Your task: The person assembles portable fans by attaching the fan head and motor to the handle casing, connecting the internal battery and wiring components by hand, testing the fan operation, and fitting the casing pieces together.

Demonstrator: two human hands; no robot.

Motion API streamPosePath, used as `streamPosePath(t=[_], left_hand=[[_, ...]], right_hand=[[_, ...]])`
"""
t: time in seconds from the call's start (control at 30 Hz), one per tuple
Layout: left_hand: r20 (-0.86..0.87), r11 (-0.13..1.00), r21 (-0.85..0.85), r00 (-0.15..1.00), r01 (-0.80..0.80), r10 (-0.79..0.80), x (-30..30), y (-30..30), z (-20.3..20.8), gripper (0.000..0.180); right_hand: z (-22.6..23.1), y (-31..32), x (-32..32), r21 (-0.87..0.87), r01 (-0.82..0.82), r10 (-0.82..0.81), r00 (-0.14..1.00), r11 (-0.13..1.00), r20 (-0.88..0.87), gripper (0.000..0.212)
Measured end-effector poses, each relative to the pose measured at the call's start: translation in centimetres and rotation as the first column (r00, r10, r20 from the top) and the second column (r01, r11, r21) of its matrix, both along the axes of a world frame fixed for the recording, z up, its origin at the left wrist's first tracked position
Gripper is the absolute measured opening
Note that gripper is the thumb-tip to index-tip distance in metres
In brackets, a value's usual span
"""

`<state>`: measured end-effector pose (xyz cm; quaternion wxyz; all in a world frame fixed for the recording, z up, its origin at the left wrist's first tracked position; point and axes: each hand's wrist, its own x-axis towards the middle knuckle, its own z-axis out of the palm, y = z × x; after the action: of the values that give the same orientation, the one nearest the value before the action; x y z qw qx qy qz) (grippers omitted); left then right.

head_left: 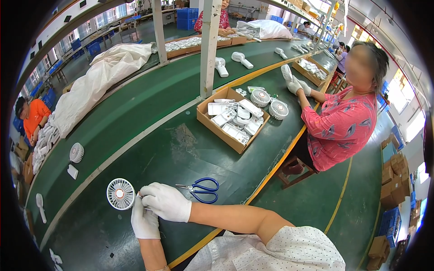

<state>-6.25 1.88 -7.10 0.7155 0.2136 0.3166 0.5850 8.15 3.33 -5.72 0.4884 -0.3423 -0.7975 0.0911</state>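
A white handheld fan (120, 193) with a round grille and orange centre is held over the green bench. My left hand (144, 222), in a white glove, is closed round the fan's handle, which is mostly hidden. My right hand (166, 202), gloved too, reaches across from the right. Its fingers are bent and pressed together at the fan's neck, just above the left hand; anything small between them is hidden. Blue-handled scissors (204, 190) lie on the bench just beyond my right hand, not touched.
A cardboard box (222, 133) of white plastic casings stands ahead, with fan heads (278, 109) beside it. A white post (209, 49) rises behind. The conveyor belt (113, 122) carries fans, including one at left (77, 152). A gloved co-worker (341, 119) sits at right.
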Motion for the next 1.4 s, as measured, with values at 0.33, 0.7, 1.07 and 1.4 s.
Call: streamPosePath(t=[0.33,0.7,1.07,1.4], left_hand=[[-0.010,0.999,0.016,0.999,-0.033,0.033,0.4,0.1,-0.1,0.031],[-0.021,0.999,0.026,1.000,0.019,-0.018,0.1,0.1,0.0,0.031],[-0.040,0.988,0.101,0.993,0.113,-0.110,-0.2,-0.1,0.0,0.040],[-0.116,0.992,0.074,0.989,0.102,-0.093,0.5,-0.4,0.5,0.041]], right_hand=[[-0.2,-0.1,0.2,-0.062,-0.019,0.017,0.999,0.998,-0.035,0.013],[-0.3,-0.1,0.4,-0.205,-0.009,0.001,0.999,0.979,-0.039,0.011],[-0.7,0.0,0.5,-0.212,-0.009,-0.013,0.995,0.977,-0.103,0.012],[-0.8,0.0,1.0,-0.253,-0.008,-0.013,0.997,0.967,-0.081,0.015]])
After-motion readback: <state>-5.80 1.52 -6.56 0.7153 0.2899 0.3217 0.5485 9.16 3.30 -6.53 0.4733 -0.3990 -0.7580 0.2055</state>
